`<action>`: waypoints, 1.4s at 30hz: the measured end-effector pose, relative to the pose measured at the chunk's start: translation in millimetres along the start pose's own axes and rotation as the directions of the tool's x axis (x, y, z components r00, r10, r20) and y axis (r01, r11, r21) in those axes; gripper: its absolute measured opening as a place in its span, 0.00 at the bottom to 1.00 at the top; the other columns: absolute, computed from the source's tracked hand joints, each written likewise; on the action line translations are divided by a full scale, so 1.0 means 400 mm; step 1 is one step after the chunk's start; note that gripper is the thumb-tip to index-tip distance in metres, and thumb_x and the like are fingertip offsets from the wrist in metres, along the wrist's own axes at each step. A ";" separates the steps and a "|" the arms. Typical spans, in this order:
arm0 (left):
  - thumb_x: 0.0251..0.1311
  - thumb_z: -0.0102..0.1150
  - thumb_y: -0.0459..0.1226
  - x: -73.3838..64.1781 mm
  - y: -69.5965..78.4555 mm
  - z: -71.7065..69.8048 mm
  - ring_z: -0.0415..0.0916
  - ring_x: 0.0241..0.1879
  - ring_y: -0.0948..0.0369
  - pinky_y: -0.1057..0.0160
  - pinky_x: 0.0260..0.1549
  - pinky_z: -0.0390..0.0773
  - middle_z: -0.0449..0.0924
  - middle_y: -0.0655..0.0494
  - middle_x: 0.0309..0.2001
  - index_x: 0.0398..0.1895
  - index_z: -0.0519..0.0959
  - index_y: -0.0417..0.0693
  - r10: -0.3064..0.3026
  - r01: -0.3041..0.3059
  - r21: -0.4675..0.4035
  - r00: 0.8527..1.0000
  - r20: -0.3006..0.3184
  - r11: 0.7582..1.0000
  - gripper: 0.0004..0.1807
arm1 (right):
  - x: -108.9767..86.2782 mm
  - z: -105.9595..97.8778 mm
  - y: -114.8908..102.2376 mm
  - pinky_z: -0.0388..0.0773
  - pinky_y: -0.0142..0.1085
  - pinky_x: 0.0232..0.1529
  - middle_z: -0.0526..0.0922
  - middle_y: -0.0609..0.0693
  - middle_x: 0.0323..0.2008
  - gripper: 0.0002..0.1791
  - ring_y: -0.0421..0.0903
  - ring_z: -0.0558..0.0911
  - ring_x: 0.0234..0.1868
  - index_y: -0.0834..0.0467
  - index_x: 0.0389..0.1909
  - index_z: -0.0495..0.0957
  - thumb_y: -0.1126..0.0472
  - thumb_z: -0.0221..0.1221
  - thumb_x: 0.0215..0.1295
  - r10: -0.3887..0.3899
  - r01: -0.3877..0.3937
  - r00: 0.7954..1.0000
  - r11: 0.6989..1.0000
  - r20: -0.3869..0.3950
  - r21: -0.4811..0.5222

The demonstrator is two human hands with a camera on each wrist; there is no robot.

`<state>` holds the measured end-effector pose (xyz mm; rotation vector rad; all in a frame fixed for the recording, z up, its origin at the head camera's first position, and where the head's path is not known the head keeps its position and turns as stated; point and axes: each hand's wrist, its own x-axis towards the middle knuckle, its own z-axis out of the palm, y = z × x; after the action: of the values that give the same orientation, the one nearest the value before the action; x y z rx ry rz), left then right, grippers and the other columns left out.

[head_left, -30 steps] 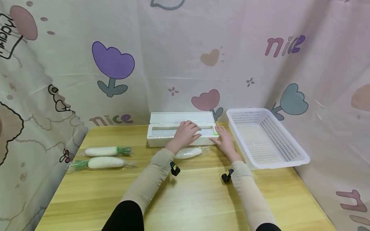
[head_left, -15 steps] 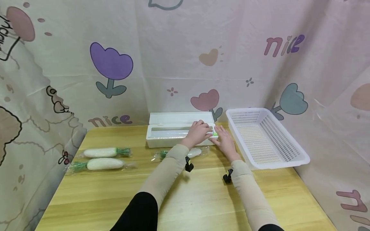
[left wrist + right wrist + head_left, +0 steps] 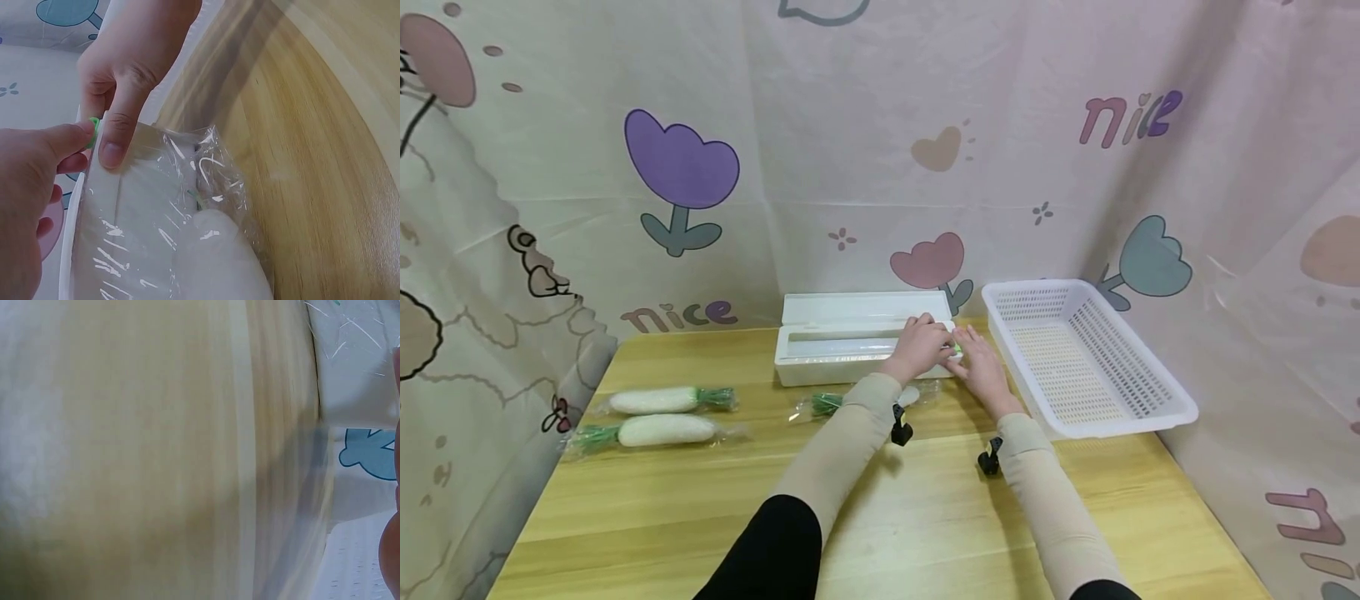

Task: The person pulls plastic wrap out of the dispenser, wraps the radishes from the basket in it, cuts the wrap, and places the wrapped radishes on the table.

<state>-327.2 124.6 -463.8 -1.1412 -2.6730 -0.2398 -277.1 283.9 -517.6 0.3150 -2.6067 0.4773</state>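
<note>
A white cling film dispenser (image 3: 820, 372) stands on the table with its lid raised. At its right end my left hand (image 3: 917, 348) pinches a small green slide cutter (image 3: 93, 134) between thumb and finger. My right hand (image 3: 983, 372) grips the same end, its thumb pressed on the front wall in the left wrist view. Clear film lies over the dispenser's front. Close before it lies a bagged white radish (image 3: 230, 256), partly hidden by my left forearm in the head view. The right wrist view catches only a sliver of hand at its edge.
Two more bagged white radishes, an upper one (image 3: 655, 401) and a lower one (image 3: 667, 430), lie on the left of the wooden table (image 3: 647, 517). A white perforated basket (image 3: 1150, 421) stands at the right. A patterned curtain (image 3: 820, 150) hangs behind.
My left hand has moved right along the dispenser to its right end, beside my right hand. More of the near radish's green top now shows. My right hand has stayed nearly still.
</note>
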 end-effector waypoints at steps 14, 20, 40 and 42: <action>0.64 0.58 0.44 -0.004 -0.010 -0.026 0.69 0.44 0.62 0.59 0.48 0.69 0.83 0.68 0.39 0.33 0.84 0.60 -0.039 0.040 -0.017 0.998 0.049 0.999 0.06 | 0.003 -0.002 0.000 0.56 0.50 0.75 0.71 0.56 0.67 0.39 0.57 0.64 0.73 0.60 0.68 0.66 0.45 0.63 0.60 0.027 -0.026 0.998 0.999 0.056 -0.019; 0.65 0.58 0.47 -0.013 -0.010 -0.035 0.69 0.45 0.62 0.60 0.47 0.68 0.84 0.68 0.40 0.35 0.83 0.60 -0.039 0.039 0.004 0.997 0.063 0.999 0.06 | 0.005 -0.002 0.000 0.56 0.53 0.74 0.72 0.56 0.66 0.39 0.57 0.66 0.71 0.60 0.68 0.67 0.44 0.64 0.59 0.012 -0.009 0.999 0.998 0.042 -0.065; 0.67 0.57 0.47 -0.211 -0.197 -0.086 0.69 0.48 0.59 0.54 0.51 0.67 0.86 0.66 0.43 0.40 0.85 0.60 -0.106 0.106 0.025 0.994 -0.024 0.994 0.09 | 0.005 -0.010 0.000 0.46 0.52 0.77 0.65 0.54 0.71 0.42 0.57 0.57 0.76 0.59 0.71 0.61 0.38 0.56 0.64 0.072 -0.059 0.989 0.993 0.129 -0.099; 0.67 0.57 0.47 -0.240 -0.225 -0.091 0.69 0.49 0.59 0.54 0.52 0.67 0.86 0.65 0.43 0.40 0.85 0.59 -0.100 0.101 0.016 0.994 -0.038 0.995 0.09 | 0.003 -0.007 -0.004 0.47 0.52 0.77 0.66 0.54 0.71 0.42 0.57 0.57 0.76 0.59 0.71 0.62 0.38 0.57 0.64 0.068 -0.056 0.990 0.994 0.124 -0.099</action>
<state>-322.8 -11.9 -460.0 -0.9883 -2.6970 -0.2509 -276.6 283.3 -514.0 0.2405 -2.7596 0.3630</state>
